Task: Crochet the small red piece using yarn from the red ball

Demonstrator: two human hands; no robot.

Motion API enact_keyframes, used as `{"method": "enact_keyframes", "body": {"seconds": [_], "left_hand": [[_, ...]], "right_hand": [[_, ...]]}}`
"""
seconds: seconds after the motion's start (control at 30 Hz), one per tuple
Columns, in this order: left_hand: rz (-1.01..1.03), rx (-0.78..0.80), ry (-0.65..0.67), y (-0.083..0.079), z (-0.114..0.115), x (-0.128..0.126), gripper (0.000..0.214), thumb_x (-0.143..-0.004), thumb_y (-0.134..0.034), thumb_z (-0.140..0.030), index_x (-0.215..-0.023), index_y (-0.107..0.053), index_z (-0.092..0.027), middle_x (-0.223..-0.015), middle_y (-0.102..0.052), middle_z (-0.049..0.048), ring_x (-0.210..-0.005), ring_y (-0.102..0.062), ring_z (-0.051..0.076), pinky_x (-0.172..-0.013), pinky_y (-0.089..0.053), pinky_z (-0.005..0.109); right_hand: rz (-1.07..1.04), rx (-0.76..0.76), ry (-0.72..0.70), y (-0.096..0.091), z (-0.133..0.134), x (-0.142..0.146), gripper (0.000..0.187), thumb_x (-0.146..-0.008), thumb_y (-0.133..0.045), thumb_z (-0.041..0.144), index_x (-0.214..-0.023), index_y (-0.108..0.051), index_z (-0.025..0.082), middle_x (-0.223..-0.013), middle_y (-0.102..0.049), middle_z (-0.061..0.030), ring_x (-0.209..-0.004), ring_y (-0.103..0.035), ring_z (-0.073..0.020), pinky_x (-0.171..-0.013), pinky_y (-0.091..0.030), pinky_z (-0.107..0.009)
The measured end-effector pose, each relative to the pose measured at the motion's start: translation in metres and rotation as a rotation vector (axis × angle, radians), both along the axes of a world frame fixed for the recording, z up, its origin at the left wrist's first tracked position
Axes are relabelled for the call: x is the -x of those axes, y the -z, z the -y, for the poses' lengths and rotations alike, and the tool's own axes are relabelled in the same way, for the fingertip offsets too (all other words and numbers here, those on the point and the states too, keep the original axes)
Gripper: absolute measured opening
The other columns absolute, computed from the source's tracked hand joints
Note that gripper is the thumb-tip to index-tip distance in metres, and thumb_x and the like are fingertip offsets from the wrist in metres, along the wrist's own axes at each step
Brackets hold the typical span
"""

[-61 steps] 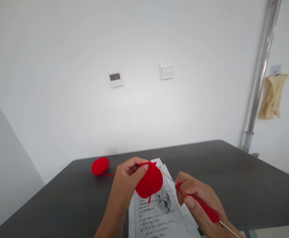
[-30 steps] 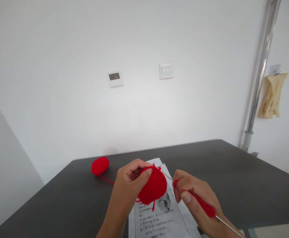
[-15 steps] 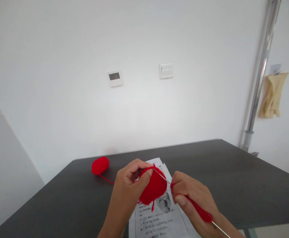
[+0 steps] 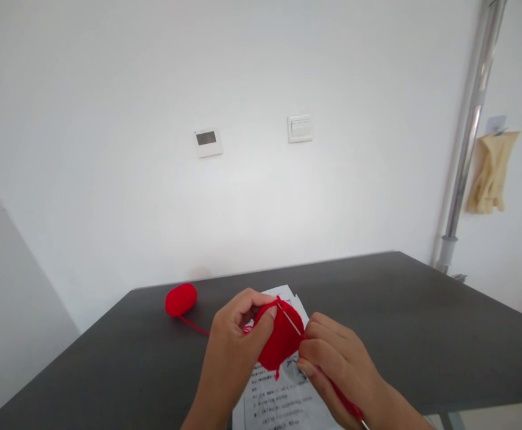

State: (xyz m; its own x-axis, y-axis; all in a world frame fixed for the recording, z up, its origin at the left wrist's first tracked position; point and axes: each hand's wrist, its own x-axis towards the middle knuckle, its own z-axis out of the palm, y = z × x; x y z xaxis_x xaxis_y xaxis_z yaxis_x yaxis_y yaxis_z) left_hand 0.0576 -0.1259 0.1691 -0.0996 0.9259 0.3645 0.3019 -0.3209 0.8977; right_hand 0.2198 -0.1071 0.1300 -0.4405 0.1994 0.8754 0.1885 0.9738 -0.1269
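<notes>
My left hand [image 4: 234, 346] pinches the upper edge of a round red crochet piece [image 4: 280, 343], thumb on its front. In my right hand [image 4: 337, 364] I grip a crochet hook with a red handle [image 4: 348, 406]; its thin metal shaft [image 4: 289, 318] lies across the top of the piece. The two hands almost touch over a printed sheet of paper [image 4: 279, 400] on the dark table [image 4: 422, 334]. A red strand runs from the piece back to a ball of red yarn [image 4: 181, 298] at the table's far left.
A white wall with a small display panel [image 4: 208, 142] and a switch plate [image 4: 300, 128] stands behind the table. At the right, a metal pole [image 4: 467, 137] rises beside hanging cream gloves [image 4: 491, 173]. The table's far edge runs just behind the yarn ball.
My right hand has moved left and closer to the crochet piece, pushing the hook's shaft from beside the piece onto its top edge. The left hand has kept its hold.
</notes>
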Motion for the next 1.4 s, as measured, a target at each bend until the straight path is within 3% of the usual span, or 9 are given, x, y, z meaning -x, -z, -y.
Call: {"method": "enact_keyframes", "body": {"seconds": [0.1, 0.2, 0.43, 0.63, 0.87, 1.03, 1.23, 1.4], "left_hand": [[0.179, 0.102, 0.061, 0.003, -0.003, 0.000, 0.012, -0.069, -0.063, -0.028, -0.071, -0.065, -0.016, -0.065, -0.065, 0.0028, -0.057, -0.055, 0.013, -0.050, -0.040, 0.020], [0.318, 0.169, 0.099, 0.001, -0.002, -0.003, 0.012, -0.066, -0.066, -0.027, -0.070, -0.064, -0.016, -0.062, -0.064, 0.0016, -0.051, -0.052, 0.011, -0.048, -0.038, 0.019], [0.339, 0.205, 0.125, -0.008, 0.004, -0.006, 0.009, -0.061, -0.069, -0.022, -0.064, -0.064, -0.015, -0.059, -0.063, 0.0004, -0.051, -0.052, 0.010, -0.049, -0.038, 0.020], [0.357, 0.277, 0.195, -0.005, 0.003, 0.000, 0.012, -0.061, -0.070, -0.024, -0.066, -0.065, -0.014, -0.058, -0.064, 0.0014, -0.049, -0.053, 0.010, -0.047, -0.037, 0.020], [0.394, 0.296, 0.245, 0.002, -0.001, 0.004, 0.016, -0.063, -0.070, -0.029, -0.069, -0.068, -0.014, -0.060, -0.065, 0.0033, -0.050, -0.054, 0.011, -0.047, -0.038, 0.020], [0.367, 0.267, 0.233, 0.002, 0.002, 0.002, 0.015, -0.064, -0.069, -0.029, -0.067, -0.068, -0.014, -0.059, -0.065, 0.0032, -0.050, -0.053, 0.011, -0.047, -0.038, 0.019], [0.319, 0.244, 0.188, 0.001, 0.003, 0.001, 0.013, -0.066, -0.067, -0.027, -0.068, -0.068, -0.015, -0.060, -0.065, 0.0034, -0.051, -0.054, 0.011, -0.048, -0.039, 0.020], [0.223, 0.193, 0.157, -0.002, 0.005, 0.000, 0.010, -0.068, -0.064, -0.025, -0.067, -0.068, -0.015, -0.061, -0.066, 0.0030, -0.053, -0.055, 0.012, -0.048, -0.040, 0.019]], "right_hand": [[-0.006, -0.010, -0.028, 0.004, -0.002, 0.001, 0.010, -0.084, -0.045, 0.010, -0.085, -0.048, 0.019, -0.067, -0.052, -0.0028, -0.061, -0.043, -0.0155, -0.055, -0.034, -0.028], [-0.106, 0.092, -0.120, 0.006, -0.001, 0.000, 0.009, -0.087, -0.041, 0.014, -0.084, -0.048, 0.019, -0.068, -0.051, -0.0022, -0.062, -0.045, -0.0150, -0.056, -0.035, -0.027], [-0.420, 0.716, -0.241, 0.011, 0.007, -0.001, 0.034, -0.092, -0.040, 0.033, -0.062, -0.046, 0.019, -0.060, -0.045, 0.0003, -0.058, -0.045, -0.0125, -0.056, -0.034, -0.026], [-0.647, 0.997, -0.385, 0.005, 0.011, 0.003, 0.037, -0.089, -0.047, 0.039, -0.059, -0.046, 0.018, -0.051, -0.042, 0.0021, -0.051, -0.037, -0.0104, -0.051, -0.029, -0.024], [-0.690, 0.978, -0.516, 0.000, 0.013, 0.002, 0.035, -0.088, -0.049, 0.038, -0.060, -0.048, 0.018, -0.047, -0.041, 0.0025, -0.049, -0.036, -0.0106, -0.048, -0.028, -0.024], [-0.661, 0.900, -0.419, 0.008, 0.011, 0.004, 0.035, -0.089, -0.048, 0.041, -0.062, -0.050, 0.018, -0.051, -0.045, 0.0012, -0.051, -0.040, -0.0117, -0.051, -0.032, -0.025], [-0.623, 0.842, -0.397, 0.012, 0.009, 0.000, 0.033, -0.091, -0.044, 0.037, -0.066, -0.053, 0.018, -0.056, -0.048, 0.0003, -0.055, -0.044, -0.0125, -0.055, -0.034, -0.026], [-0.589, 0.809, -0.349, 0.016, 0.007, -0.003, 0.024, -0.093, -0.042, 0.034, -0.086, -0.060, 0.019, -0.053, -0.050, 0.0019, -0.052, -0.045, -0.0115, -0.057, -0.035, -0.027]]}}
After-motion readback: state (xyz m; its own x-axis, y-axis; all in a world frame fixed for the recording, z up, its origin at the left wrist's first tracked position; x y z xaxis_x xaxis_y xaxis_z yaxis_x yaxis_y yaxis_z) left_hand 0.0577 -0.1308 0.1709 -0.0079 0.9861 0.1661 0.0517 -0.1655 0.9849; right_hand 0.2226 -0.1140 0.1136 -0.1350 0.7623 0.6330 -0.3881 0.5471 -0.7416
